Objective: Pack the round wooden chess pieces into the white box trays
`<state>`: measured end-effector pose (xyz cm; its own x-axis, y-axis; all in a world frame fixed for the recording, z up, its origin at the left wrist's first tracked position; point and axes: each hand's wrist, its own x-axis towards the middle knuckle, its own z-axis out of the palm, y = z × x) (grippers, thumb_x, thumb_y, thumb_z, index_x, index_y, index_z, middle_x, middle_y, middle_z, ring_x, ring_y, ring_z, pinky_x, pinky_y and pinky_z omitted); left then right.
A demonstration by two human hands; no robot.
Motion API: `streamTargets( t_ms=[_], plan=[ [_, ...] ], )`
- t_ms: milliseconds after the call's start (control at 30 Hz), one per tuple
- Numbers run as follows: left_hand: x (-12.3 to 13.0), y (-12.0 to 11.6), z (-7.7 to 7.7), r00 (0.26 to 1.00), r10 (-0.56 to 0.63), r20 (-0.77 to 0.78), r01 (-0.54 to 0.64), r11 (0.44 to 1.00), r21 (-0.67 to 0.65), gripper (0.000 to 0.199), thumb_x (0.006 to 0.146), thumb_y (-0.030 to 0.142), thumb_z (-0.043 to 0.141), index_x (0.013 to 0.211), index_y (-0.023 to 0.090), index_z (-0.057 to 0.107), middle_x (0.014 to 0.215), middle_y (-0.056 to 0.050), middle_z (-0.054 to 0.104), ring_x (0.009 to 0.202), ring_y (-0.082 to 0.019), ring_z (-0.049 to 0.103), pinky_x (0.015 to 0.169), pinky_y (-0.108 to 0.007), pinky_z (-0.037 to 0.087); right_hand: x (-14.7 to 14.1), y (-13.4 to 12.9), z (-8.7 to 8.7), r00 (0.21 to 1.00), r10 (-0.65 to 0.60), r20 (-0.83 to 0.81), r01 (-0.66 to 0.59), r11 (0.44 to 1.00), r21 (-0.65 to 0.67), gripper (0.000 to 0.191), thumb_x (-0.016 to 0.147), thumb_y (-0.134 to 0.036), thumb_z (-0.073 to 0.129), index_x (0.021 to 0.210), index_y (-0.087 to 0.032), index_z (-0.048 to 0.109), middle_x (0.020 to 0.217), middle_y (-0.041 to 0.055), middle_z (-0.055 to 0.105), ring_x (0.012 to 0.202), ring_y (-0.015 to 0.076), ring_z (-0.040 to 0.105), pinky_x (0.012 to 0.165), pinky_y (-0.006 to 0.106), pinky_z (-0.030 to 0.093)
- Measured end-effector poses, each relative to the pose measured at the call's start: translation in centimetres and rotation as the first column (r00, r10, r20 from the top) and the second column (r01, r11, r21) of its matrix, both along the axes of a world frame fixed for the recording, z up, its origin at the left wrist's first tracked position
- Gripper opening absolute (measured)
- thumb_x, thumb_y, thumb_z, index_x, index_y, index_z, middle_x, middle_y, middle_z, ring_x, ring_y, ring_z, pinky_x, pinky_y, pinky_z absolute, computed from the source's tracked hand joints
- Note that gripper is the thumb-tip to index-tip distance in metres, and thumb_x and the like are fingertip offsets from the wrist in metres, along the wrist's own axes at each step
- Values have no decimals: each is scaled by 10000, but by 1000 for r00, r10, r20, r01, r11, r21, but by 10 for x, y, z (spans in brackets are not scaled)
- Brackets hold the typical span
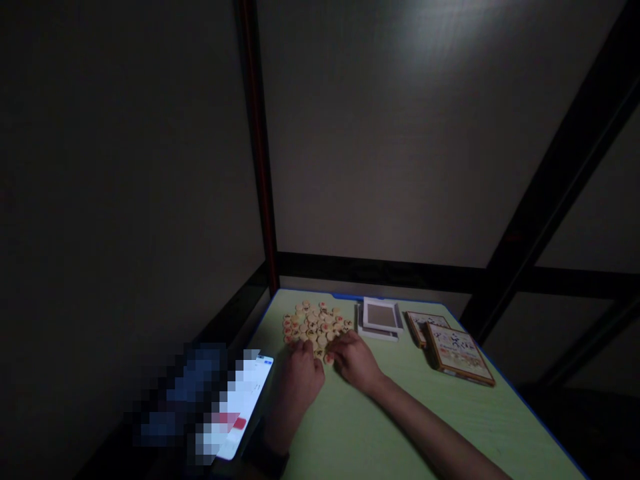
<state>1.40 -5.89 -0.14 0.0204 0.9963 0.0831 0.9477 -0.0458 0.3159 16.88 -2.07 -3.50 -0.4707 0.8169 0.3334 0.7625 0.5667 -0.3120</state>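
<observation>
A pile of round, pale wooden pieces (311, 323), some with red or dark characters, lies spread on the green table (350, 427). My left hand (303, 373) is at the near left edge of the pile, its fingers bent down onto the pieces. At the near right edge is my right hand (354, 359), with curled fingertips beside a red-marked piece (329, 359). Whether either hand grips a piece is too small and dark to tell.
Behind my right hand sit white open trays (381, 316), one resting on another. Two flat printed boxes (460, 353) overlap at the right. A lit phone (245, 407) is at the left edge. Dark walls stand beyond the table.
</observation>
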Motion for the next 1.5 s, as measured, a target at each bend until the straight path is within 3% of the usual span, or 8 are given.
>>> streamTargets(
  t_ms=[200,433,700,967,1067,1233,1400,1500],
  plan=[
    [0,0,5,1000,14,6,-13,1000,-27,252,850,75,455,1021,105,638,1067,-152,657,1005,-228,634,814,-293,444,-13,11,22,983,-31,181,29,999,17,219,906,-206,560,1084,-196,687,1088,106,675,992,228,597,877,325,433],
    [-1,3,-4,1000,2,26,-2,1000,11,238,845,71,466,1020,113,622,1063,-151,649,1028,-233,622,825,-296,442,-25,20,36,938,35,344,-51,998,39,184,834,-185,571,952,-181,712,976,120,695,975,253,623,841,327,461],
    [0,0,3,1000,-4,12,4,1000,-8,251,848,76,461,1028,120,630,1082,-152,658,994,-233,639,807,-304,443,-29,29,56,870,162,466,-135,987,-91,306,747,-155,642,1034,-231,718,983,89,741,902,253,690,699,294,501],
    [0,3,-3,1000,10,20,-10,1000,10,251,841,77,478,1040,114,626,1044,-145,662,953,-220,651,772,-287,449,-38,36,54,805,203,557,-194,978,-76,227,808,-125,612,1013,-177,697,1012,126,739,922,245,692,728,290,500],
    [-1,3,-2,1000,21,-1,-21,1000,19,222,844,83,483,1008,125,627,1048,-136,662,917,-208,653,740,-281,441,-27,36,54,861,227,455,-206,974,-97,260,796,-87,584,1023,-176,675,1008,108,733,926,226,679,734,270,482],
    [-2,1,3,1000,23,-17,-23,999,31,223,865,92,474,1027,136,621,1091,-133,641,904,-202,643,717,-273,437,-2,37,42,983,150,106,-135,981,-138,332,706,-18,534,975,-173,654,946,61,716,862,192,653,740,242,454],
    [-3,-1,3,1000,-3,-6,3,1000,24,221,891,88,468,1018,136,643,1109,-127,633,969,-211,624,792,-283,446,8,39,33,965,16,-262,-66,981,-182,346,768,-68,515,1079,-156,640,927,50,705,813,178,632,730,248,458],
    [-8,4,-4,998,-49,28,47,997,62,249,922,92,440,1017,138,665,1111,-123,642,1031,-215,609,876,-299,443,12,34,36,959,39,-281,-90,981,-173,352,793,-77,515,1109,-151,650,933,57,706,822,178,634,747,257,465]
  ],
)
